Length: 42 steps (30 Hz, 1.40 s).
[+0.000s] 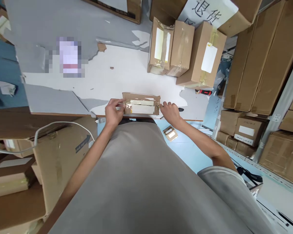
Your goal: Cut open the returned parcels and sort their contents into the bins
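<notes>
A small cardboard box (143, 109) with clear tape and white labels lies at the near edge of the table. My left hand (114, 112) grips its left end, thumb and fingers closed on the corner. At the other end is my right hand (170, 113), fingers curled into a fist, with the thumb side against the box's right edge. Past the little-finger side of that fist shows a dark rounded end (181, 109) of some object. Whether it is held in the fist or lies on the table, I cannot tell.
Three taped boxes (182, 48) stand at the back right of the table (127, 78). A red and black cutter (204, 92) lies before them. A blurred-out item (68, 57) is at the left. Shelves of cartons (249, 65) stand right; an open carton (63, 162) is below left.
</notes>
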Each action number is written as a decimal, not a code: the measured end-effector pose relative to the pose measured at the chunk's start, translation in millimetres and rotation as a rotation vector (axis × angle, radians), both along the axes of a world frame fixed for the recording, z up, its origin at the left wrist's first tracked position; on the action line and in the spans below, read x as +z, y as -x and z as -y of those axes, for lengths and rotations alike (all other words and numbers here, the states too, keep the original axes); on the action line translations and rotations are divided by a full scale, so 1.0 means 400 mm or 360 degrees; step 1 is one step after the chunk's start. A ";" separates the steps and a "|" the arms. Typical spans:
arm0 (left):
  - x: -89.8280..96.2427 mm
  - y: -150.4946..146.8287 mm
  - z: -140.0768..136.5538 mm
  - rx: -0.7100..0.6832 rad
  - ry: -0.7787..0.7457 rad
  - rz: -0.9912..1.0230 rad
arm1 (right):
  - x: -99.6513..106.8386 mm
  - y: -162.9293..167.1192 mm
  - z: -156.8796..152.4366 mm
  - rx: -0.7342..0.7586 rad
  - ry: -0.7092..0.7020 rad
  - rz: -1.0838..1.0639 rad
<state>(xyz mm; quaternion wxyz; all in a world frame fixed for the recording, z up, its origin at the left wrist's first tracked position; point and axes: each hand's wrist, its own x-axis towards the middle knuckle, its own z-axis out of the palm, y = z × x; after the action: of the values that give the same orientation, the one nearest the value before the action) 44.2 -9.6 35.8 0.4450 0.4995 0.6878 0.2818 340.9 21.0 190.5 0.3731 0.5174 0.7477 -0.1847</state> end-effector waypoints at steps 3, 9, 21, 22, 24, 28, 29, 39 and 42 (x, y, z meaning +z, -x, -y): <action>-0.003 0.010 -0.001 0.0041 0.0048 -0.0006 | -0.040 -0.082 0.007 -0.0055 -0.0021 -0.0308; -0.028 0.107 0.012 0.0261 0.0048 -0.0063 | -0.229 -0.190 0.097 -0.1339 -0.0323 -0.1392; -0.072 0.142 -0.009 0.0064 -0.0019 -0.0136 | -0.207 0.052 0.126 -0.1611 -0.0476 -0.1349; -0.081 0.121 -0.017 0.0019 0.0009 -0.0093 | -0.177 0.047 0.123 -0.1585 -0.0512 -0.1300; -0.099 0.072 -0.037 -0.0125 0.0113 0.0012 | -0.127 0.043 0.116 -0.1503 -0.0575 -0.1219; -0.109 0.009 -0.077 -0.0339 0.0301 0.0153 | -0.082 0.071 0.105 -0.1318 -0.0615 -0.1094; -0.100 0.006 -0.085 -0.0315 0.0289 0.0174 | -0.080 0.082 0.103 -0.1296 -0.0619 -0.1047; 0.101 0.000 -0.173 -0.0435 -0.0075 0.0257 | -0.015 0.142 0.110 -0.1188 -0.0642 -0.0592; 0.097 -0.003 -0.188 -0.0460 -0.0070 0.0283 | 0.006 0.191 0.113 -0.1110 -0.0433 -0.0762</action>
<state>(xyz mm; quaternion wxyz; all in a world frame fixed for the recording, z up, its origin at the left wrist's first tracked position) 45.6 65.5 74.8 0.5289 0.5758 0.5604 0.2732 264.4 -24.0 192.8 0.0334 0.7256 0.6114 -0.3141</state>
